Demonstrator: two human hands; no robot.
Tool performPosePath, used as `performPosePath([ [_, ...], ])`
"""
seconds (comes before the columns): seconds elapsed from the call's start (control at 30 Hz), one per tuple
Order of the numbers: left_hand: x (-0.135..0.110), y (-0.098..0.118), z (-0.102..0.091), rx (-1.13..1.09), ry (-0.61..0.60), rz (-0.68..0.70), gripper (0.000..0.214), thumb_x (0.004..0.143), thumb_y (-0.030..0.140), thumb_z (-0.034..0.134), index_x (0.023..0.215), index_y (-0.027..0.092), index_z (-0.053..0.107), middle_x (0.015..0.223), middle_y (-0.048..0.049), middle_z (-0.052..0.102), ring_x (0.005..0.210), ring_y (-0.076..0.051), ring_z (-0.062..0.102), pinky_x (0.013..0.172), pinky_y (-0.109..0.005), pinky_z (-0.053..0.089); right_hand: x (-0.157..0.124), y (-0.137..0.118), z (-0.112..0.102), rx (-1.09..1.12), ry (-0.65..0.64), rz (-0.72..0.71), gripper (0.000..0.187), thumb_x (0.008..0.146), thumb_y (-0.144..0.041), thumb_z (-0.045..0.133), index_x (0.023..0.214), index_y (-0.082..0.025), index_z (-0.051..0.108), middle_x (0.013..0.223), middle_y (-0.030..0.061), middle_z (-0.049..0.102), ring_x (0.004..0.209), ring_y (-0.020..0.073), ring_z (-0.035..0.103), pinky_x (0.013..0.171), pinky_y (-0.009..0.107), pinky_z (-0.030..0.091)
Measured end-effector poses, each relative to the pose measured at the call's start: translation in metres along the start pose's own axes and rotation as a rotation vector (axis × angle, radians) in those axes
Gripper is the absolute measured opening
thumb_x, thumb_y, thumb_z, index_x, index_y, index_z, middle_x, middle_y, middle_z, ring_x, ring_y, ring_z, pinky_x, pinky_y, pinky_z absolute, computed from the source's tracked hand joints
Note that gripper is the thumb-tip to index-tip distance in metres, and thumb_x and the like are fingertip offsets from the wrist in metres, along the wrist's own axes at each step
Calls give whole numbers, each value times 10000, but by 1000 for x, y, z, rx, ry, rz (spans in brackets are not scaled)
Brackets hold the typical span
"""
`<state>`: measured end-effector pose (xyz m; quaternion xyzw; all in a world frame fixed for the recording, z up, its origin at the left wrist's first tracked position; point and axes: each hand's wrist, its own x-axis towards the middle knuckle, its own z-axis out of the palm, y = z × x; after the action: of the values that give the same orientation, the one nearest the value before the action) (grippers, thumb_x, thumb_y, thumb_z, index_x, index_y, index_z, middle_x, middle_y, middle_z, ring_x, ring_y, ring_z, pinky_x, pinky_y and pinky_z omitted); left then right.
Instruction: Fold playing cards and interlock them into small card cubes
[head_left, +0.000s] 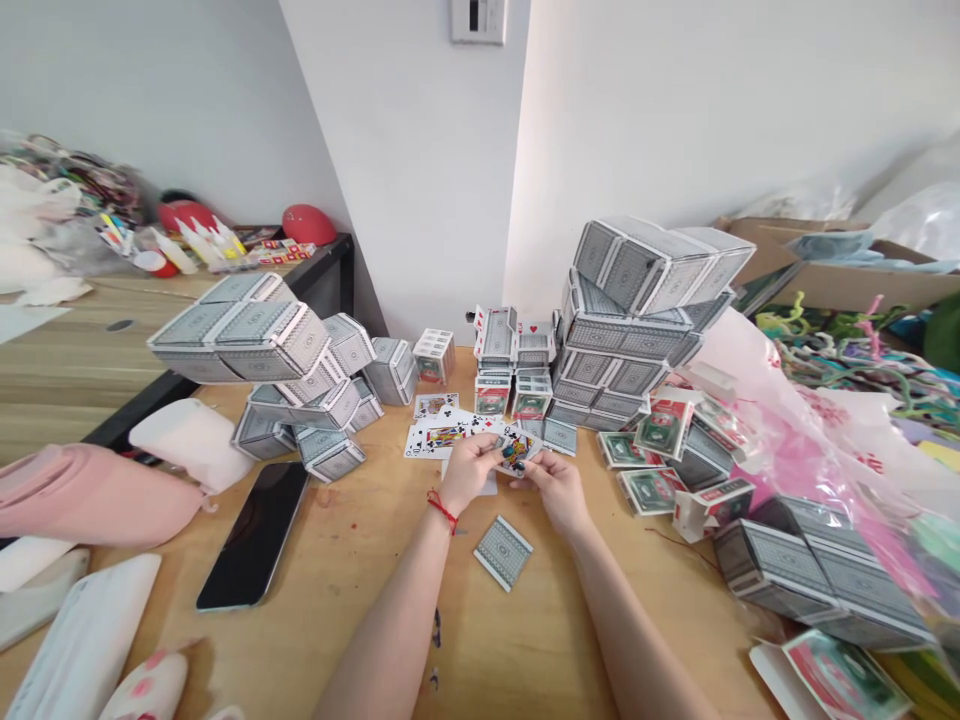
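Left hand (466,472) and right hand (559,490) pinch playing cards (516,452) at the centre of the frame, partly covering them, so their number is unclear. Face-up cards (446,437) just behind overlap too much to count, and one face-down card or stack (504,552) lies below. Lower left, one phone (251,535) rests on the tabletop (341,575), near one pink object (97,495) cut off by the edge.

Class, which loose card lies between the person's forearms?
The grey square card, patterned back up. It lies apart, while the spread cards beyond the left hand show their faces.
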<state>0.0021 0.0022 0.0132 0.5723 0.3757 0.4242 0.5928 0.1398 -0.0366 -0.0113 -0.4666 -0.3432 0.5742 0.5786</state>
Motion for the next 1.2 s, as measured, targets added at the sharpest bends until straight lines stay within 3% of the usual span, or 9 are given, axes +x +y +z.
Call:
performPosePath([
  [0.17, -4, 1, 5, -31, -33, -30, 222, 691, 321, 581, 603, 119, 556, 576, 9, 524, 578, -105, 462, 557, -220, 357, -2, 4, 4, -96, 40, -38, 240, 598, -361, 685, 587, -165, 548, 555, -14, 579, 492, 144, 566, 522, 296, 511],
  [0.33, -7, 5, 12, -112, -134, -69, 294, 627, 301, 650, 853, 117, 616, 758, -45, 624, 719, -159, 554, 673, -269, 427, -3, 8, 5, -195, 39, -56, 156, 640, -317, 604, 668, -166, 573, 622, 25, 638, 527, 174, 593, 552, 316, 514],
  [0.5, -5, -3, 18, -72, 8, -79, 296, 567, 250, 695, 818, 115, 617, 774, -51, 634, 672, -145, 558, 636, -256, 439, -1, 17, 3, -347, 70, -109, 97, 635, -252, 546, 670, -168, 579, 650, 34, 654, 584, 191, 611, 552, 292, 506],
  [0.83, -2, -9, 26, -187, 197, -148, 226, 529, 259, 706, 673, 117, 606, 613, -7, 601, 544, -116, 526, 492, -213, 405, -3, 19, 7, -431, 82, -100, 224, 674, -377, 570, 649, -155, 586, 612, 48, 647, 554, 188, 594, 517, 268, 474],
  [0.97, -1, -3, 27, -186, 245, -197, 239, 555, 316, 688, 640, 109, 601, 574, -14, 598, 498, -114, 512, 454, -216, 398, -7, 14, 13, -433, 79, -120, 251, 676, -409, 577, 621, -165, 568, 582, 34, 628, 516, 172, 569, 506, 266, 461],
  [1.2, -2, 1, 28, -75, 286, -123, 252, 576, 350, 672, 572, 116, 578, 559, -7, 588, 491, -96, 484, 460, -206, 364, -8, 9, 17, -367, 83, -91, 320, 636, -486, 605, 604, -172, 548, 555, 30, 615, 478, 166, 554, 472, 267, 450],
])
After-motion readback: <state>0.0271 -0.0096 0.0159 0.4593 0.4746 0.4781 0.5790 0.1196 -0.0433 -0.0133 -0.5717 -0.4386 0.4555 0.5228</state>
